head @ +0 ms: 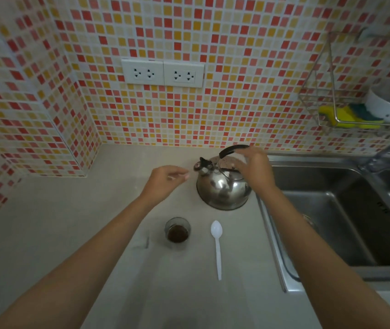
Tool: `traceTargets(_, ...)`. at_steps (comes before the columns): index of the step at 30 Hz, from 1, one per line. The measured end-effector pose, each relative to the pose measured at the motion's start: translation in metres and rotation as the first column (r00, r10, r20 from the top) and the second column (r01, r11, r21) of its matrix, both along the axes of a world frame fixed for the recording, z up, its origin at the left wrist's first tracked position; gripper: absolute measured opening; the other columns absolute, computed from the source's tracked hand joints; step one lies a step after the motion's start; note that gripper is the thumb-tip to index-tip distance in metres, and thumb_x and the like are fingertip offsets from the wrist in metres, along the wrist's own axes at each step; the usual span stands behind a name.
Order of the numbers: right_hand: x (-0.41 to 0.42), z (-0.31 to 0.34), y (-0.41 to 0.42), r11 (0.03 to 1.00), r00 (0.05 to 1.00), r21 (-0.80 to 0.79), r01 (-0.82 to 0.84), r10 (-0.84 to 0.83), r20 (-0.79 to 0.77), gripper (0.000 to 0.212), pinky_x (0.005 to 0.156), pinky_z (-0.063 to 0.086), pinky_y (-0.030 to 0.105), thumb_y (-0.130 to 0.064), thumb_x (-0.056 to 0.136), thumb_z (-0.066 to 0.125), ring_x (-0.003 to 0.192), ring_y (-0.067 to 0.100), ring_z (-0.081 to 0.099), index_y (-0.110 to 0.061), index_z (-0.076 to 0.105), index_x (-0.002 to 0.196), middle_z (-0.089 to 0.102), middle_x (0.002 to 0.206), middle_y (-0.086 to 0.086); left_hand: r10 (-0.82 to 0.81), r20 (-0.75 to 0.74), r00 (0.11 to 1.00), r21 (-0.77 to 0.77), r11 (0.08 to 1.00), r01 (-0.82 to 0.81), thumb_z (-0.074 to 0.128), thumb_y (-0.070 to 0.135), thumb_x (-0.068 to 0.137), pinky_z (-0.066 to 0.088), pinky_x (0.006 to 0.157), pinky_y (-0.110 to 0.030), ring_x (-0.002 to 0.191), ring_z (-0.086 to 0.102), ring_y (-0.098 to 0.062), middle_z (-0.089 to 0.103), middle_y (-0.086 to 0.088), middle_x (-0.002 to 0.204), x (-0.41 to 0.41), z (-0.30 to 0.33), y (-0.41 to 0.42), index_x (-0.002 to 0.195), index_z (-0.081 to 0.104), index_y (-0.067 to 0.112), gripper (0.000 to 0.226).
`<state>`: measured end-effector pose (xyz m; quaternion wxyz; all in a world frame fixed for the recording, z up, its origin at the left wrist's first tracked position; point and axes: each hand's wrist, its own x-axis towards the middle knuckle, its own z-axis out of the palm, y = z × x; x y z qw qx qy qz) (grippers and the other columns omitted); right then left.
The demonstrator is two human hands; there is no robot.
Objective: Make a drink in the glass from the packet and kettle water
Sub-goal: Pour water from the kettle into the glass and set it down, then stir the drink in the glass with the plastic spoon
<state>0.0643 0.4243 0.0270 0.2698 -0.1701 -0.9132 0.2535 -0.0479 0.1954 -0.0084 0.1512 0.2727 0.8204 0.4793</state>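
A small clear glass point(177, 224) stands on the beige counter with dark brown powder in its bottom. Behind it and to the right sits a shiny steel kettle point(222, 188) with a black arched handle point(230, 150) and a spout pointing left. My right hand point(254, 170) is over the kettle's lid at the right end of the handle, fingers spread beneath the handle and not closed round it. My left hand point(165, 180) hovers left of the spout, fingers loosely curled, holding nothing. A white plastic spoon point(217, 245) lies right of the glass. No packet is clearly visible.
A steel sink point(331, 210) with a tap point(388, 148) borders the counter point(70, 222) on the right. A wire rack point(327, 100) on the tiled wall holds sponges and a bowl. Wall sockets point(163, 72) sit above. A thin dark sliver point(146, 242) lies left of the glass.
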Motion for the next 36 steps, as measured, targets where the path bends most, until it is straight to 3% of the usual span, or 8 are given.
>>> traceTargets(2,0.018,-0.012,-0.025,0.994,1.000,-0.109,0.016,-0.015,0.013,0.037,0.076,0.039,0.009,-0.003,0.073,0.072,0.093,0.007,0.058,-0.025,0.070,0.102,0.067,0.102,-0.007,-0.011,0.035,0.999,0.010,1.000,0.011,0.072,0.040,0.079,0.051,0.089,-0.023,0.096,0.065,-0.002,0.072,0.007,0.108,0.018,-0.010,-0.033,0.107,0.073,0.025,0.033)
traceTargets(6,0.050,-0.053,-0.072,0.937,0.961,-0.315,0.148,-0.061,0.268,0.029,0.083,0.054,0.035,-0.007,0.075,0.073,0.093,0.027,0.066,-0.013,0.072,0.103,0.072,0.104,0.012,-0.048,0.159,0.986,-0.002,0.999,0.049,0.087,0.030,0.063,0.050,0.095,-0.030,0.104,0.064,-0.011,0.067,0.003,0.116,0.054,-0.036,-0.077,0.120,0.065,0.022,0.062)
traceTargets(8,0.067,-0.072,-0.094,0.901,0.933,-0.368,0.229,-0.097,0.345,0.030,0.084,0.051,0.031,-0.008,0.077,0.072,0.096,0.029,0.066,-0.010,0.071,0.107,0.071,0.104,0.013,-0.075,0.197,0.977,-0.007,0.997,0.078,0.092,0.025,0.054,0.048,0.097,-0.030,0.108,0.062,-0.012,0.065,0.002,0.119,0.069,-0.046,-0.085,0.127,0.060,0.021,0.080)
traceTargets(15,0.107,-0.114,-0.146,0.815,0.787,-0.295,0.498,-0.283,0.548,0.040,0.085,0.050,0.032,-0.014,0.081,0.071,0.105,0.029,0.064,-0.008,0.061,0.119,0.067,0.116,0.013,-0.066,0.151,0.986,0.027,0.998,0.063,0.093,0.013,0.051,0.045,0.095,-0.023,0.108,0.058,-0.013,0.059,0.000,0.122,0.087,-0.063,-0.085,0.130,0.056,0.013,0.087)
traceTargets(19,0.111,-0.123,-0.160,0.776,0.724,-0.251,0.578,-0.347,0.596,0.022,0.076,0.052,0.034,-0.010,0.082,0.064,0.097,0.033,0.064,-0.002,0.060,0.102,0.066,0.107,0.017,-0.061,0.138,0.988,0.017,0.998,0.059,0.091,0.006,0.053,0.044,0.094,-0.022,0.105,0.058,-0.015,0.058,-0.007,0.123,0.087,-0.065,-0.082,0.130,0.056,0.007,0.084)
traceTargets(29,0.112,-0.136,-0.145,0.669,0.671,-0.329,0.667,-0.347,0.656,0.016,0.065,0.050,0.029,-0.017,0.077,0.071,0.086,0.031,0.069,-0.007,0.072,0.090,0.073,0.094,0.013,0.013,0.190,0.982,0.058,0.998,-0.024,0.092,0.009,0.051,0.045,0.096,-0.024,0.108,0.058,-0.014,0.061,-0.003,0.120,0.090,-0.079,-0.076,0.124,0.058,0.017,0.081)
traceTargets(33,0.116,-0.127,-0.135,0.665,0.750,-0.393,0.636,-0.409,0.520,0.012,0.064,0.047,0.028,-0.016,0.078,0.071,0.079,0.030,0.068,-0.011,0.074,0.088,0.074,0.088,0.011,0.036,0.260,0.965,0.103,0.993,-0.064,0.091,0.005,0.051,0.043,0.096,-0.023,0.114,0.057,-0.014,0.062,-0.003,0.122,0.091,-0.083,-0.075,0.124,0.058,0.018,0.081)
traceTargets(36,0.114,-0.104,-0.123,0.636,0.840,-0.550,0.541,-0.429,0.331,0.009,0.057,0.053,0.027,-0.008,0.077,0.069,0.060,0.025,0.067,-0.006,0.075,0.084,0.071,0.071,0.012,0.029,0.282,0.959,0.116,0.991,-0.064,0.090,0.003,0.052,0.043,0.098,-0.024,0.115,0.057,-0.014,0.061,-0.001,0.123,0.090,-0.084,-0.075,0.125,0.058,0.019,0.081)
